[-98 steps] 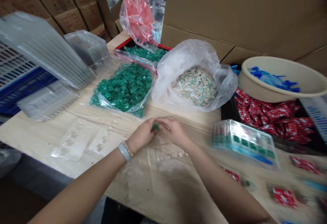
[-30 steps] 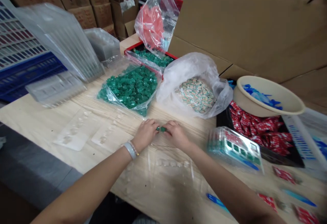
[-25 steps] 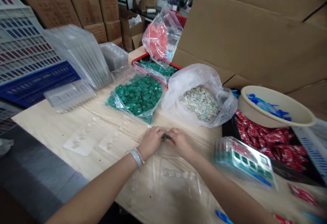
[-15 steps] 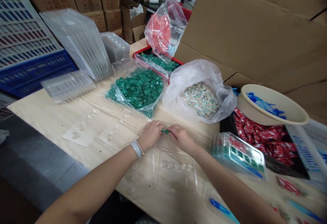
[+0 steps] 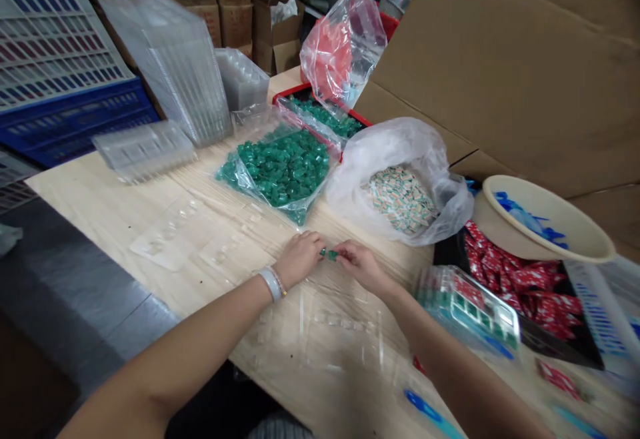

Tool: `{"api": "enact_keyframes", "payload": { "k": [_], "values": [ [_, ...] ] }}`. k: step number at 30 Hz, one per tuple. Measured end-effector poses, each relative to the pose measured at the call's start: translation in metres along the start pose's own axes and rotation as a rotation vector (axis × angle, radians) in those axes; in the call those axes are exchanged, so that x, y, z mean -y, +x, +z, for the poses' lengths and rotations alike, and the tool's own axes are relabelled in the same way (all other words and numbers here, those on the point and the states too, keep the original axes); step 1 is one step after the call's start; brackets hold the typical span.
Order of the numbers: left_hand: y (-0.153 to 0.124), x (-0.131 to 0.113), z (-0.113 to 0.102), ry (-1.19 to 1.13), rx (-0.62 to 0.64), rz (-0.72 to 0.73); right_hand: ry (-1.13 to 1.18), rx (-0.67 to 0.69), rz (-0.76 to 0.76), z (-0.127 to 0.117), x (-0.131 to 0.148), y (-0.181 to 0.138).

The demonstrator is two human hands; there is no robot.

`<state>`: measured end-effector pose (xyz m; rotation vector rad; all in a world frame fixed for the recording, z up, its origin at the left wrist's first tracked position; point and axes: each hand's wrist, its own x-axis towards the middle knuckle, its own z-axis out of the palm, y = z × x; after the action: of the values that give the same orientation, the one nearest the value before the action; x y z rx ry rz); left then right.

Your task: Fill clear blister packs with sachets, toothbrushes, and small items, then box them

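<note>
My left hand (image 5: pixel 299 259) and my right hand (image 5: pixel 361 264) meet on the wooden table (image 5: pixel 105 209), fingers curled. Between their fingertips sit small green wrapped pieces (image 5: pixel 329 253), which both hands pinch. A clear plastic blister tray (image 5: pixel 340 332) lies flat just in front of my hands. Beyond my left hand lies an open clear bag of green wrapped pieces (image 5: pixel 280 171). A white bag of pale patterned pieces (image 5: pixel 400 195) sits beyond my right hand.
Stacked clear trays (image 5: pixel 175 65) and a blue crate (image 5: pixel 65 119) stand at the left. A red tray (image 5: pixel 325 115), a bag of red items (image 5: pixel 333 52), a beige bowl (image 5: pixel 545 222), red packets (image 5: pixel 520 279) and a filled blister pack (image 5: pixel 467 302) are on the right. Cardboard (image 5: pixel 500 72) rises behind.
My hands stay together on the green pieces in the same spot on the table. The view has swung slightly, shifting everything a little to the right.
</note>
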<state>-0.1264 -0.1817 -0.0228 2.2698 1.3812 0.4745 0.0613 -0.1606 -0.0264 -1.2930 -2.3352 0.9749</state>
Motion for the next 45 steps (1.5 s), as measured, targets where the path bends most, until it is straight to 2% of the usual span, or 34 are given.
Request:
{"api": "enact_keyframes", "payload": {
  "k": [4, 9, 12, 14, 17, 19, 20, 23, 25, 27, 29, 31, 33, 37, 39, 42, 45],
  "values": [
    [0.001, -0.002, 0.0, 0.029, 0.013, -0.011, -0.161, 0.018, -0.078, 0.0, 0.013, 0.001],
    [-0.006, -0.015, -0.004, 0.095, 0.026, -0.049, -0.177, 0.022, -0.038, 0.005, 0.016, -0.002],
    [-0.003, -0.005, -0.025, 0.045, -0.044, 0.02, -0.119, -0.001, -0.032, -0.005, 0.012, 0.0],
    [0.013, 0.019, -0.056, -0.005, -0.118, 0.034, -0.11, -0.112, -0.031, -0.023, 0.015, 0.013],
    [0.058, 0.073, -0.113, 0.083, -0.331, -0.147, -0.156, -0.306, -0.096, -0.057, 0.034, 0.065],
    [0.09, 0.108, -0.142, 0.245, -0.428, -0.29, -0.162, -0.292, -0.189, -0.073, 0.05, 0.12],
    [0.103, 0.122, -0.151, 0.315, -0.416, -0.367, -0.169, -0.262, -0.211, -0.077, 0.057, 0.151],
    [0.124, 0.147, -0.156, 0.439, -0.289, -0.439, -0.242, -0.242, -0.162, -0.075, 0.063, 0.24],
    [0.128, 0.153, -0.15, 0.462, -0.243, -0.418, -0.221, -0.251, -0.043, -0.066, 0.059, 0.286],
    [0.128, 0.153, -0.143, 0.469, -0.239, -0.414, -0.119, -0.315, 0.124, -0.057, 0.054, 0.319],
    [0.127, 0.15, -0.14, 0.488, -0.234, -0.404, 0.001, -0.374, 0.275, -0.05, 0.053, 0.339],
    [0.123, 0.145, -0.141, 0.529, -0.238, -0.365, 0.085, -0.379, 0.364, -0.048, 0.054, 0.348],
    [0.113, 0.137, -0.146, 0.582, -0.262, -0.31, 0.128, -0.365, 0.367, -0.05, 0.057, 0.35],
    [0.063, 0.125, -0.173, 0.63, -0.367, -0.24, 0.184, -0.398, 0.285, -0.06, 0.054, 0.339],
    [0.025, 0.126, -0.19, 0.649, -0.428, -0.272, 0.126, -0.403, 0.224, -0.064, 0.047, 0.331],
    [-0.027, 0.131, -0.207, 0.712, -0.409, -0.353, -0.043, -0.34, 0.124, -0.063, 0.038, 0.323],
    [-0.046, 0.127, -0.211, 0.692, -0.383, -0.321, -0.209, -0.296, 0.011, -0.052, 0.036, 0.318]
  ]
}}
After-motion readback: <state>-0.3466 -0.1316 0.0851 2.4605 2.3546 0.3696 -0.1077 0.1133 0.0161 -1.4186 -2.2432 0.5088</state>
